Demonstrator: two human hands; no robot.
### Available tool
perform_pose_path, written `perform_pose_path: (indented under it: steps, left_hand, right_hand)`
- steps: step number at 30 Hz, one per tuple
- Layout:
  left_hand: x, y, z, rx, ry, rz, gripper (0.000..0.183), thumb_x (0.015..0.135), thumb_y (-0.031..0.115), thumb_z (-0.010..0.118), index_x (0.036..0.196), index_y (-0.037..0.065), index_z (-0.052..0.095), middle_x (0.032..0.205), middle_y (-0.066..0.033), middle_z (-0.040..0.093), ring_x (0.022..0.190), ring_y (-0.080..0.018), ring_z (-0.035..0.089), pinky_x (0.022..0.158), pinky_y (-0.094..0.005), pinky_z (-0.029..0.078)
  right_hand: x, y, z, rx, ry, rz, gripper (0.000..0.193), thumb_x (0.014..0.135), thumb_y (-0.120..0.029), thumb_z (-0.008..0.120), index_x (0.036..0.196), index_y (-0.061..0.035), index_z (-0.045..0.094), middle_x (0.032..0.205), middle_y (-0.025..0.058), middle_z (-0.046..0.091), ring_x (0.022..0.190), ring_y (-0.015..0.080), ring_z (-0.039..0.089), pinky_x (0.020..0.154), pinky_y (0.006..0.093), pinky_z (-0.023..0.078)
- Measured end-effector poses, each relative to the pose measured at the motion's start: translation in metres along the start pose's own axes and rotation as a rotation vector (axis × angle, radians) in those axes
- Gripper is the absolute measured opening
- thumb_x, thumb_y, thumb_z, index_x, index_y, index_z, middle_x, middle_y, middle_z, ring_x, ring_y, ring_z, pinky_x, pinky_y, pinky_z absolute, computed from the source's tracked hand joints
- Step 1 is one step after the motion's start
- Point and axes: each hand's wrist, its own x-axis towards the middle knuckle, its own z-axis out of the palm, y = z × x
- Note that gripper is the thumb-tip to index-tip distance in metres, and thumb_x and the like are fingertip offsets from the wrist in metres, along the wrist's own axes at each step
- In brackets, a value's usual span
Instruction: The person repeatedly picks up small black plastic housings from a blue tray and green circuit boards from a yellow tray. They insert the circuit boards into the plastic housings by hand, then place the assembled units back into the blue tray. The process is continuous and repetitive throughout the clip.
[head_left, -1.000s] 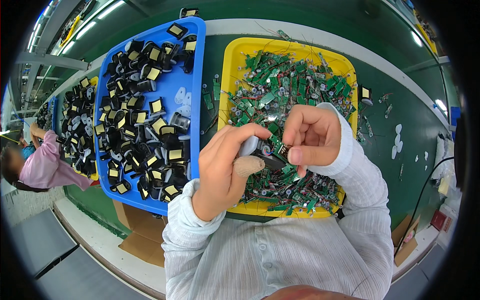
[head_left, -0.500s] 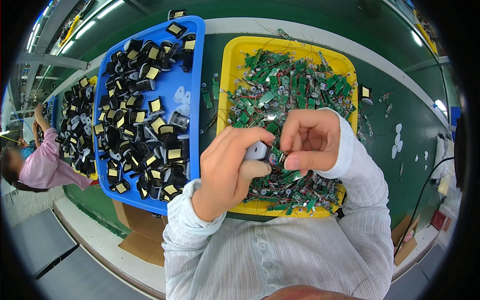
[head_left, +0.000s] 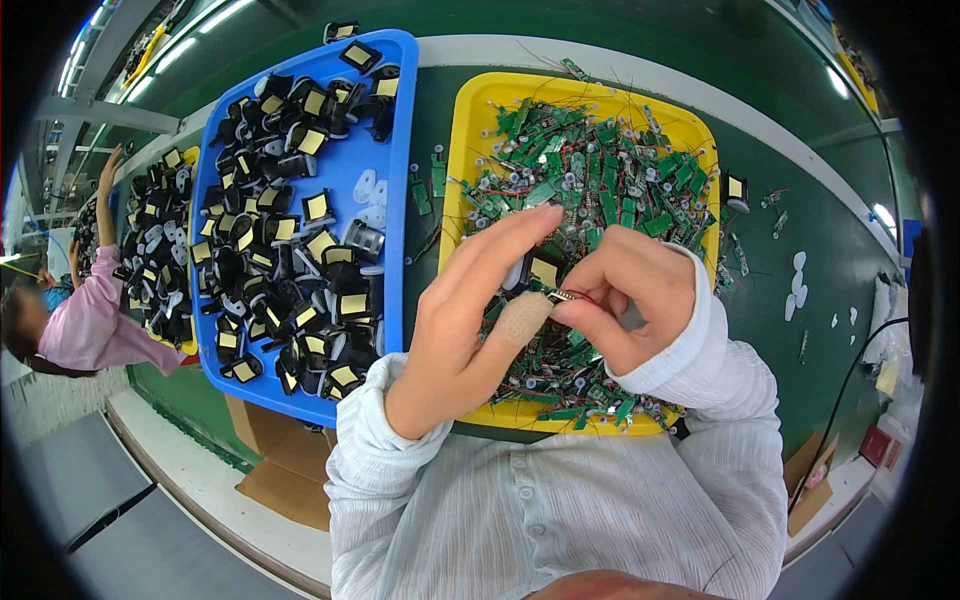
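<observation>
Over the yellow tray (head_left: pixel 460 130), my left hand (head_left: pixel 450 335) holds a black plastic housing (head_left: pixel 546 269) with a pale yellow pad facing up. Its index finger stretches along the far side, and a beige wrap (head_left: pixel 524 318) covers the thumb. My right hand (head_left: pixel 645 300) pinches a small part with thin wires (head_left: pixel 562 296) between thumb and index finger, close to the left thumb tip. Whether that part is joined to the housing is hard to see. Beneath both hands lie many green circuit boards (head_left: pixel 540 190) with wires.
On the left stands a blue tray (head_left: pixel 401 190) full of black housings (head_left: pixel 310 140), plus some pale oval pieces (head_left: pixel 374 194). Loose boards (head_left: pixel 738 255) and white ovals (head_left: pixel 797 285) lie on the green table at right. Farther left, a person in pink (head_left: pixel 95 310) works beside another tray.
The housing has turned from its grey side to its yellow pad. My left index finger has straightened, and my right hand has shifted slightly. The co-worker's arm has risen.
</observation>
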Motion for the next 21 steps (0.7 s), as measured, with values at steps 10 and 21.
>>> perform_pose_path:
  steps: [10,21]
  left_hand:
    - [0.002,0.001,0.004,0.298,0.127,0.138,0.045,0.066,0.018,0.072,0.103,0.000,0.054,0.085,-0.0132,0.060,0.071,-0.0269,0.057,0.062,-0.0309,0.046]
    - [-0.005,-0.059,-0.089,1.427,0.386,-0.358,0.029,0.073,0.029,0.063,0.091,0.006,0.059,0.091,-0.0126,0.056,0.088,-0.0310,0.052,0.071,-0.0423,0.044]
  right_hand:
    - [0.006,0.013,-0.006,-0.122,0.034,-0.290,0.020,0.061,-0.012,0.069,0.076,-0.0055,0.057,0.069,0.0080,0.052,0.069,0.0286,0.049,0.062,0.0360,0.040]
    - [0.114,0.093,-0.093,-0.797,0.240,0.223,0.016,0.071,-0.014,0.069,0.075,-0.0053,0.056,0.072,0.0065,0.057,0.070,0.0190,0.054,0.065,0.0312,0.043]
